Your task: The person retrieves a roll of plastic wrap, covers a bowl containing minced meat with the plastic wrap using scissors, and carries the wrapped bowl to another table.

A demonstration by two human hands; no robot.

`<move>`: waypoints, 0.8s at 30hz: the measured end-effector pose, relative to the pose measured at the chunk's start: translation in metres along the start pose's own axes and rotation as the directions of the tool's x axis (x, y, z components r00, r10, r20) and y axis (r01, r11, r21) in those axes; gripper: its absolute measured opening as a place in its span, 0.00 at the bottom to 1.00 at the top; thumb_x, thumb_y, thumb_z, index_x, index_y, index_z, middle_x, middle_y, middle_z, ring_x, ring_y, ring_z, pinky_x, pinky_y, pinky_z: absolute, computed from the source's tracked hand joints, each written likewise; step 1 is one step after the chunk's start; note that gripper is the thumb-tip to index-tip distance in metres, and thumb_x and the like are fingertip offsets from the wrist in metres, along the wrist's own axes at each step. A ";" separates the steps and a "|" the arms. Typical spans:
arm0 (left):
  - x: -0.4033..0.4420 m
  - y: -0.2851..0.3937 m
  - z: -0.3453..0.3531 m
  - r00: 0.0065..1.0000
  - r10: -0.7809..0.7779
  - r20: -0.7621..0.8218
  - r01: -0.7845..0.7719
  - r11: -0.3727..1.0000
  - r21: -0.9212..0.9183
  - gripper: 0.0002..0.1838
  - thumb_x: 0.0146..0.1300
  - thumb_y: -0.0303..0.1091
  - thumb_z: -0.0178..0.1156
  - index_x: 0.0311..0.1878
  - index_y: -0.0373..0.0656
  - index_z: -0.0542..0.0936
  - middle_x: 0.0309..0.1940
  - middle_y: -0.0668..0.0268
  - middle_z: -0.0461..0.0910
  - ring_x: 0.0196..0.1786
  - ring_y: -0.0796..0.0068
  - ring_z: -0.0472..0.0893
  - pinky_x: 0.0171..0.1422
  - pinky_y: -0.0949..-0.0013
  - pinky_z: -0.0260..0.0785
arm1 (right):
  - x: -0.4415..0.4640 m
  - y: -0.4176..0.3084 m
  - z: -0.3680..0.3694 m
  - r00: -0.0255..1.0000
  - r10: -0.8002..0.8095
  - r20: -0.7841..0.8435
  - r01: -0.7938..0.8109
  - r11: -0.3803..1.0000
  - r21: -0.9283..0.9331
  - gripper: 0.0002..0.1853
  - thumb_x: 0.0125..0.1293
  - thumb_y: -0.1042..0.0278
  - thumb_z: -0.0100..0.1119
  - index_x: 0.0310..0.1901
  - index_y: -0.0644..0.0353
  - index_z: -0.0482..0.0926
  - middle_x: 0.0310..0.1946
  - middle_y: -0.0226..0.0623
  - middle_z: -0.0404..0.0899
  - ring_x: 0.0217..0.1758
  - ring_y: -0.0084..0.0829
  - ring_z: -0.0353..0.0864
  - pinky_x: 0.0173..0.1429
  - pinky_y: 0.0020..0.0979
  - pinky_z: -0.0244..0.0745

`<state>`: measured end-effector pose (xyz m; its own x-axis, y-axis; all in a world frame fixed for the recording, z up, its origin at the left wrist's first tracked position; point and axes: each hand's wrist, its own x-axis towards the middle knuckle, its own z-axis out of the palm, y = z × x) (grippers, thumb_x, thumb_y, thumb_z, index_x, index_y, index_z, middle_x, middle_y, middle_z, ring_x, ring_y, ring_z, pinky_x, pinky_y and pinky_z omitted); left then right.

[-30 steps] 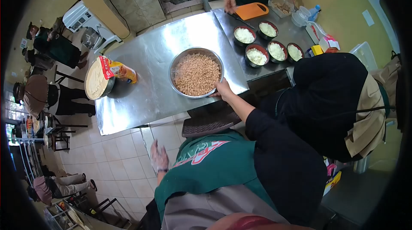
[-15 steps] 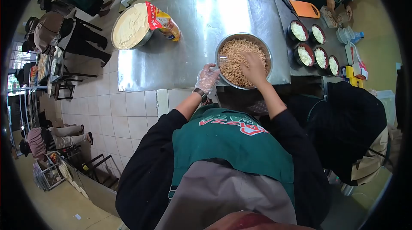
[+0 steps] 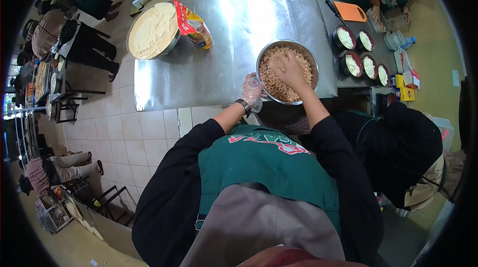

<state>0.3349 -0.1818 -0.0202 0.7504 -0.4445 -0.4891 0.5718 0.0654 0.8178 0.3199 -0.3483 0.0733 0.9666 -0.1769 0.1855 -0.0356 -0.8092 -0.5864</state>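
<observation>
A round steel bowl (image 3: pixel 315 60) of brown, crumbly food (image 3: pixel 286 88) sits near the front edge of the steel table. My left hand (image 3: pixel 253 92), in a clear plastic glove with a watch at the wrist, closes against the bowl's left rim. Inside the bowl, my right hand (image 3: pixel 292 72) reaches down with bent fingers onto the crumbles. A paler tan patch (image 3: pixel 275 60) shows beside those fingers; whether it is food or a clear container I cannot tell. The fingertips are partly hidden.
A large bowl of pale cream-coloured mixture (image 3: pixel 152 30) stands at the table's left, beside a red-and-yellow packet (image 3: pixel 195 28). On the right are several dark bowls of white food (image 3: pixel 345 37), an orange cutting board (image 3: pixel 350 11) and clear cups (image 3: pixel 393 41). A dark-clothed person (image 3: pixel 398 152) is close on my right.
My right hand has shifted slightly up and left within the bowl. A clear shape seen earlier near the bowl's left rim no longer shows there. My left hand stays at the rim.
</observation>
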 end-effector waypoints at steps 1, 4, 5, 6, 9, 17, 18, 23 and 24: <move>-0.002 0.000 -0.001 1.000 0.007 -0.007 -0.007 1.000 -0.010 0.32 0.58 0.22 0.59 0.63 0.37 0.55 0.33 0.59 0.74 0.25 0.70 0.79 0.29 0.67 0.80 | -0.004 0.008 -0.001 0.995 0.005 0.101 0.007 0.993 -0.120 0.20 0.54 0.63 0.60 0.51 0.54 0.76 0.45 0.39 0.72 0.49 0.42 0.76 0.51 0.41 0.73; 0.006 0.006 -0.006 0.999 0.032 -0.033 -0.032 0.999 -0.004 0.34 0.58 0.22 0.60 0.65 0.38 0.55 0.33 0.59 0.74 0.24 0.71 0.78 0.28 0.68 0.79 | 0.003 0.014 -0.005 0.998 -0.024 0.060 0.034 0.982 -0.185 0.21 0.54 0.62 0.62 0.51 0.53 0.76 0.43 0.41 0.72 0.47 0.44 0.76 0.50 0.42 0.72; 0.008 0.006 -0.009 0.999 0.022 -0.027 -0.023 1.000 -0.012 0.34 0.58 0.22 0.60 0.65 0.38 0.55 0.33 0.59 0.74 0.24 0.71 0.78 0.28 0.68 0.79 | 0.002 0.013 -0.006 0.996 -0.059 -0.069 0.050 0.991 -0.125 0.21 0.53 0.60 0.64 0.50 0.51 0.77 0.41 0.43 0.71 0.45 0.45 0.76 0.49 0.44 0.72; 0.013 0.008 -0.013 0.999 0.026 -0.035 -0.027 0.999 -0.028 0.35 0.58 0.23 0.60 0.65 0.38 0.54 0.33 0.60 0.74 0.25 0.71 0.78 0.28 0.69 0.79 | -0.001 0.016 -0.006 0.997 -0.048 -0.063 0.039 0.991 -0.129 0.21 0.53 0.60 0.64 0.50 0.51 0.77 0.41 0.43 0.71 0.45 0.45 0.76 0.49 0.44 0.72; 0.015 0.014 -0.017 0.998 0.037 -0.047 -0.040 0.996 -0.080 0.37 0.57 0.24 0.62 0.67 0.38 0.53 0.34 0.60 0.75 0.27 0.72 0.79 0.28 0.70 0.78 | 0.001 0.015 -0.008 0.999 -0.017 0.027 0.022 0.981 -0.194 0.21 0.53 0.62 0.64 0.51 0.54 0.76 0.40 0.43 0.73 0.45 0.43 0.76 0.49 0.42 0.72; -0.014 0.065 0.015 0.691 0.719 -0.074 -0.505 0.553 0.662 0.27 0.66 0.33 0.54 0.67 0.40 0.60 0.57 0.52 0.71 0.49 0.63 0.77 0.57 0.64 0.70 | 0.003 0.015 -0.054 0.974 0.023 -0.227 -0.012 0.999 0.051 0.21 0.54 0.69 0.62 0.51 0.61 0.74 0.39 0.41 0.75 0.47 0.41 0.77 0.50 0.37 0.73; -0.025 0.087 0.030 0.663 0.745 -0.070 -0.516 0.522 0.679 0.26 0.68 0.34 0.51 0.67 0.40 0.60 0.59 0.52 0.70 0.50 0.62 0.77 0.58 0.64 0.69 | 0.002 0.011 -0.057 0.974 0.039 -0.224 -0.020 0.996 0.090 0.21 0.54 0.71 0.61 0.52 0.61 0.74 0.42 0.43 0.74 0.47 0.42 0.77 0.51 0.36 0.73; 0.006 0.087 0.063 0.878 0.161 0.451 -0.339 0.873 0.350 0.34 0.72 0.45 0.41 0.72 0.33 0.47 0.71 0.47 0.49 0.70 0.57 0.61 0.73 0.62 0.54 | -0.002 0.029 -0.030 0.974 -0.028 -0.225 0.050 0.995 0.091 0.23 0.55 0.76 0.59 0.55 0.61 0.72 0.47 0.43 0.70 0.49 0.40 0.75 0.49 0.34 0.75; 0.009 0.076 0.072 0.882 0.164 0.441 -0.337 0.874 0.350 0.34 0.72 0.45 0.41 0.72 0.33 0.47 0.71 0.47 0.49 0.70 0.57 0.61 0.73 0.62 0.54 | -0.004 0.029 -0.027 0.972 -0.129 -0.196 0.137 0.990 0.028 0.24 0.55 0.79 0.58 0.55 0.60 0.73 0.47 0.42 0.70 0.49 0.36 0.75 0.47 0.30 0.76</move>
<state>0.3616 -0.2447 0.0595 0.6101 -0.7753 -0.1636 0.1304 -0.1055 0.9858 0.3080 -0.3862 0.0766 0.8945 -0.1778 0.4102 0.1038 -0.8099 -0.5773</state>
